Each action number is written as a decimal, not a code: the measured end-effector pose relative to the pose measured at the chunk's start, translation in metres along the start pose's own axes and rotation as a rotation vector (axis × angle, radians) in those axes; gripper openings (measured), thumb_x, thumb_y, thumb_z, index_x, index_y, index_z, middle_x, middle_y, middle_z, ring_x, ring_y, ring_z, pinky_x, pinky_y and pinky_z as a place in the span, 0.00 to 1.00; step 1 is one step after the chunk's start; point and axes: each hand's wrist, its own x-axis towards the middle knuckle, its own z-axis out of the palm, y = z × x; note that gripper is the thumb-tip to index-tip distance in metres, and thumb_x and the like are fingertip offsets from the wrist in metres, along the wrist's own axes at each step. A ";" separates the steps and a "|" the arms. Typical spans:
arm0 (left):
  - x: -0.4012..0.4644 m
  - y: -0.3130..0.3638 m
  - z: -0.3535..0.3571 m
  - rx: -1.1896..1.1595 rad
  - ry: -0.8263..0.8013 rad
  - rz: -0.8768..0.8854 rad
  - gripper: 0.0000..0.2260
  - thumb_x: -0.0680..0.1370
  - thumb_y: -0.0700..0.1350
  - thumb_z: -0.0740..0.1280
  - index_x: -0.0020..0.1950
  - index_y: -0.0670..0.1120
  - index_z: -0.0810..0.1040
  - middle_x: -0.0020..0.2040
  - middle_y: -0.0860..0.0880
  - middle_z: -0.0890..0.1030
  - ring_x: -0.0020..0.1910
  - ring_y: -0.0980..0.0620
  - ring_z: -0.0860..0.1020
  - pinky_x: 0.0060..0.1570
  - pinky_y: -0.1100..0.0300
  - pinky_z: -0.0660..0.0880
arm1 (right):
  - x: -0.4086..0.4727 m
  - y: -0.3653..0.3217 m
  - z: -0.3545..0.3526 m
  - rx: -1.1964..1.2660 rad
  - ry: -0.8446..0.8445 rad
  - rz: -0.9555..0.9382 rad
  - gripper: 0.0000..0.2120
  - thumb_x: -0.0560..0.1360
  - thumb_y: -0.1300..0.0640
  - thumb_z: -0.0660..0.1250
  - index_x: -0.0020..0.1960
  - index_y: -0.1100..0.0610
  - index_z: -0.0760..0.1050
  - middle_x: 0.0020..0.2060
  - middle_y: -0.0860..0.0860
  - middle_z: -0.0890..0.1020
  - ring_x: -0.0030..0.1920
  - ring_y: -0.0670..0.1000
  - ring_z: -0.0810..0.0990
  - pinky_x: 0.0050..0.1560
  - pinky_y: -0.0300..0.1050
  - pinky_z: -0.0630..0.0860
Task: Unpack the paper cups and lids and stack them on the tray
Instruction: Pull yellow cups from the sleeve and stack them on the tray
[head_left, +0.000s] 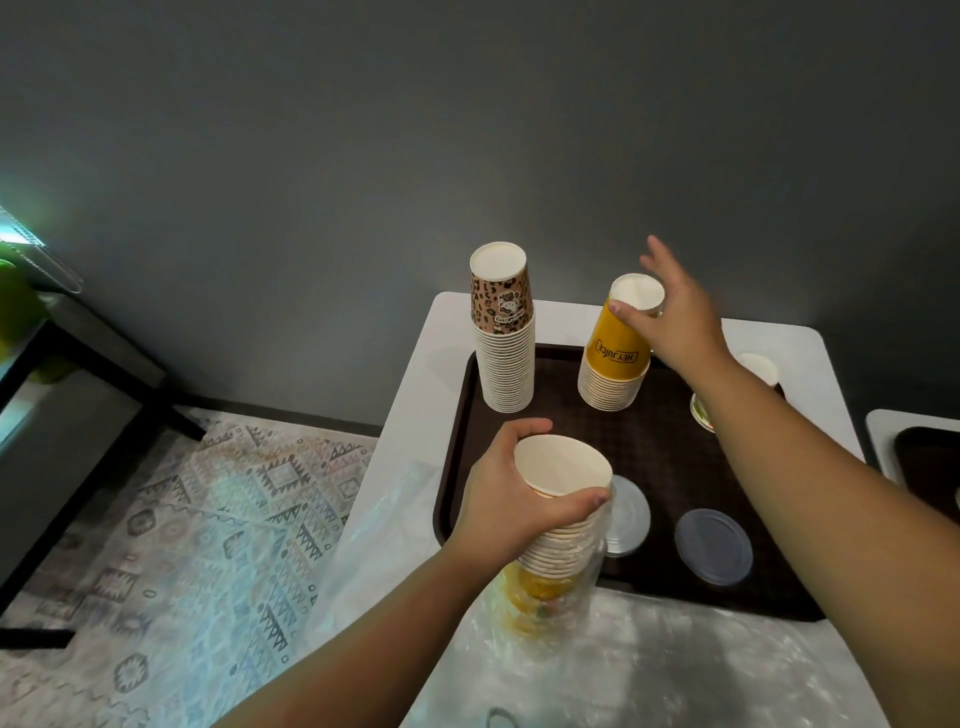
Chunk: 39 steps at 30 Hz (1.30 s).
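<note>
The left hand (511, 488) grips 1 light, crushable sleeve of plastic-wrapped paper cups (563, 525) near its rim; the right hand (675, 317), fingers spread, seemingly touches the yellow upturned cup stack (618, 348).

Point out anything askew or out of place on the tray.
The yellow cup stack leans toward the leopard-print stack, which stands straight; the right hand touches its top. Nothing on the brown tray looks spilled or damaged.
</note>
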 end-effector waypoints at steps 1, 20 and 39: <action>-0.001 0.001 0.000 0.005 -0.001 0.004 0.34 0.61 0.55 0.80 0.62 0.58 0.68 0.53 0.67 0.71 0.54 0.65 0.72 0.53 0.69 0.73 | -0.006 -0.004 -0.003 -0.034 0.049 -0.023 0.37 0.73 0.48 0.70 0.76 0.49 0.56 0.74 0.51 0.64 0.73 0.58 0.62 0.68 0.59 0.67; -0.017 -0.005 -0.002 -0.043 -0.085 0.095 0.49 0.56 0.51 0.82 0.70 0.51 0.59 0.53 0.67 0.70 0.52 0.71 0.71 0.50 0.79 0.68 | -0.138 -0.068 -0.023 -0.395 -0.768 -0.235 0.38 0.66 0.35 0.70 0.71 0.49 0.65 0.60 0.49 0.71 0.59 0.47 0.71 0.56 0.39 0.67; -0.013 -0.005 0.000 -0.077 -0.013 -0.039 0.37 0.52 0.64 0.75 0.58 0.56 0.71 0.49 0.58 0.79 0.47 0.62 0.78 0.46 0.65 0.77 | -0.090 -0.040 -0.078 0.295 -0.710 -0.017 0.28 0.69 0.45 0.72 0.65 0.34 0.65 0.59 0.48 0.72 0.57 0.49 0.76 0.49 0.42 0.78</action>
